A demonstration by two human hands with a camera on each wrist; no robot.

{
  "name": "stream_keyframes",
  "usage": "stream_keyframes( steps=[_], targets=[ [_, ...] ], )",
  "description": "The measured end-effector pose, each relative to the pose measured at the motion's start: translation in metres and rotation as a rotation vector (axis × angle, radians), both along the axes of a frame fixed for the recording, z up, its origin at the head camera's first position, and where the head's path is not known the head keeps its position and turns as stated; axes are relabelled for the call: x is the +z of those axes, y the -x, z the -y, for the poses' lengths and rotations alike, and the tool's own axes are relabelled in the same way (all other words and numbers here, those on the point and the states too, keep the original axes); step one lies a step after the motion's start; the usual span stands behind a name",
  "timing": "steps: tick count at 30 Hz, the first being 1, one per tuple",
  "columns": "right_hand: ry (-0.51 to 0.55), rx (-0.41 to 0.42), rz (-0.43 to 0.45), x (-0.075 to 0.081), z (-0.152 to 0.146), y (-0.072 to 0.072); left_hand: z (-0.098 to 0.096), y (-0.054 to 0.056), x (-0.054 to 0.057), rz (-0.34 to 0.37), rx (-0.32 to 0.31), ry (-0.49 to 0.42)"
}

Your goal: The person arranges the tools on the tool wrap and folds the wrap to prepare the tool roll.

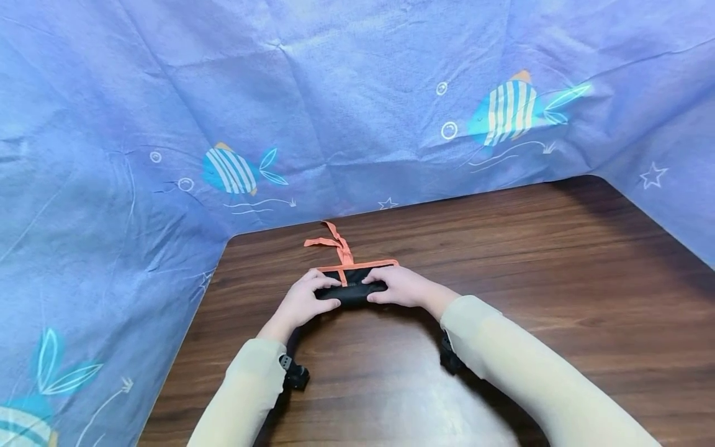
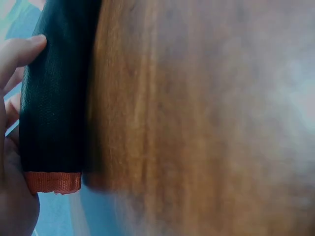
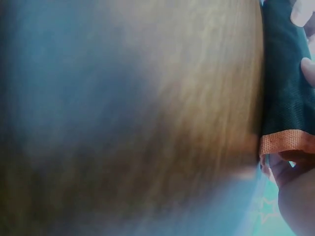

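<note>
A black fabric roll-up pouch [image 1: 353, 298] with orange edging lies partly rolled on the table, its roll along the near side. Beyond the roll, a flat flap with an orange border [image 1: 374, 264] shows. Orange tie straps [image 1: 343, 249] stretch from it over the far part of the table. My left hand [image 1: 301, 299] grips the roll's left end, thumb in front and fingers over the top. At the right end, my right hand [image 1: 403, 287] holds it the same way. Both wrist views show the roll's smooth dark side and its orange-trimmed end [image 2: 53, 182].
The brown wood-grain table [image 1: 503, 261] spreads out around the pouch. A blue cloth [image 1: 357, 112] printed with fish hangs along its back and sides. A small black device [image 1: 295, 374] is strapped at the left wrist, with another [image 1: 449, 355] at the right.
</note>
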State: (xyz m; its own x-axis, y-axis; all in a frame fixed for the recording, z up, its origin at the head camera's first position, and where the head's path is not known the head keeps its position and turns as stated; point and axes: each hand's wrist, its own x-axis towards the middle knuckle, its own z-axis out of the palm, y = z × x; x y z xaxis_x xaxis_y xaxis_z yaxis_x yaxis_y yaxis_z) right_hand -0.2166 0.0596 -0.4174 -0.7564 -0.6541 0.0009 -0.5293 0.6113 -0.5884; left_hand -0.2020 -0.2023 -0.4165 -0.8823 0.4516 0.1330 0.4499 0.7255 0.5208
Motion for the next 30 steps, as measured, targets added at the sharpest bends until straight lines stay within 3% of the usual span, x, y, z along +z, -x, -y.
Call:
stream_keyframes(
  steps=[6, 13, 16, 30],
  targets=[
    [-0.01, 0.03, -0.146, 0.0, 0.002, 0.002, 0.0, -0.007, 0.006, -0.037, 0.054, 0.023],
    [-0.07, -0.015, -0.385, 0.004, 0.003, -0.008, -0.005, -0.002, 0.007, -0.044, 0.055, 0.085],
    [-0.078, -0.029, -0.443, 0.004, 0.004, -0.011, -0.007, -0.001, 0.006, -0.057, 0.068, 0.092],
    [-0.109, -0.082, -0.242, 0.007, 0.007, 0.002, -0.002, 0.001, -0.002, -0.033, 0.08, 0.003]
  ],
)
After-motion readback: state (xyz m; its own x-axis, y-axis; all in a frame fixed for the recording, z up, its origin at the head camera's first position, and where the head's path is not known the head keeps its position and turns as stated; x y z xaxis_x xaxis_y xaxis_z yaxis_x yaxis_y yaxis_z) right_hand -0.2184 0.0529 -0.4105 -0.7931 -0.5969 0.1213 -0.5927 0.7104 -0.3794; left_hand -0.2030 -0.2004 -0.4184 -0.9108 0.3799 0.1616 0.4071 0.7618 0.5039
